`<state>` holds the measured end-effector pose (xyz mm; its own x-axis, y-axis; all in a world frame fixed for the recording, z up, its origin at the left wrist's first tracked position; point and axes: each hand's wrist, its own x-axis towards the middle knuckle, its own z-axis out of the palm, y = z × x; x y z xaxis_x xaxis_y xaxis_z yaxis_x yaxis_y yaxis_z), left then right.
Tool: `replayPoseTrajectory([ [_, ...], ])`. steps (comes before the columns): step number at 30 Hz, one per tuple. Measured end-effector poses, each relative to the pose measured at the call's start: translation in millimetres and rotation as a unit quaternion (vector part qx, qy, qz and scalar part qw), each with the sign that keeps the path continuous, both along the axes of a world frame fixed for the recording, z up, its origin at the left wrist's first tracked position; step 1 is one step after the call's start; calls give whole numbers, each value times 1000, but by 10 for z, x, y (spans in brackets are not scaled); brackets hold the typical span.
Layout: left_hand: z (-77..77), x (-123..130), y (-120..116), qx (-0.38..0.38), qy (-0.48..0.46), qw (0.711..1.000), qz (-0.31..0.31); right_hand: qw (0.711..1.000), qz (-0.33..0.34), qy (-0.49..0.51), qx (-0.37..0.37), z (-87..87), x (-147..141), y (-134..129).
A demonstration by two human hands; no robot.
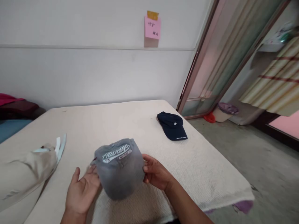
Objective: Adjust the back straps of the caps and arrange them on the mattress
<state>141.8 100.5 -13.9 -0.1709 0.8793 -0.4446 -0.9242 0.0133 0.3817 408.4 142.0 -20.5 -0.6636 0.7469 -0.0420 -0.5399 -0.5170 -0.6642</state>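
Note:
A grey baseball cap [120, 179] with white lettering across its front is lifted over the near part of the bed, its brim toward me. My right hand [155, 171] pinches the cap's right edge between thumb and fingers. On the other side, my left hand [84, 188] lies palm up with the thumb spread, its fingertips partly hidden behind the cap's left edge. Farther back to the right, a navy baseball cap [171, 124] with a small white emblem rests on the bed, apart from both hands.
A cream cover [112, 118] spreads over the bed. At left lie beige caps [28, 168] with pale straps, and folded cloth [18, 107] behind them. A pink note [152, 28] hangs on the white wall. Beyond the right edge are a concrete floor and a bin [223, 112].

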Motion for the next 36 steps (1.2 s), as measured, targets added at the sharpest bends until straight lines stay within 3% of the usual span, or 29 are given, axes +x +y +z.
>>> replayPoseTrajectory([
  [5,120,150,28,12,-33,999,-41,993,-109,-8,48,282,109,444],
  [8,94,131,20,14,-40,998,-39,978,-196,7,75,497,269,839],
  [10,52,96,9,8,-43,998,-39,964,-251,6,84,553,405,1092],
  [12,14,63,-1,-4,-45,998,-40,953,-295,-28,59,482,535,1289],
  [14,-7,45,-6,-19,-42,998,-44,945,-319,-72,13,289,640,1403],
  [18,-6,60,-6,-41,-26,997,-62,928,-349,-120,-53,-210,767,1426],
  [21,16,94,-6,-51,-9,996,-70,918,-362,-142,-83,-424,820,1386],
  [30,62,131,-43,-55,17,996,-71,903,-383,-175,-88,-442,861,1363],
  [36,72,72,-59,-65,6,996,-63,846,-468,-247,-63,-498,769,1361],
])
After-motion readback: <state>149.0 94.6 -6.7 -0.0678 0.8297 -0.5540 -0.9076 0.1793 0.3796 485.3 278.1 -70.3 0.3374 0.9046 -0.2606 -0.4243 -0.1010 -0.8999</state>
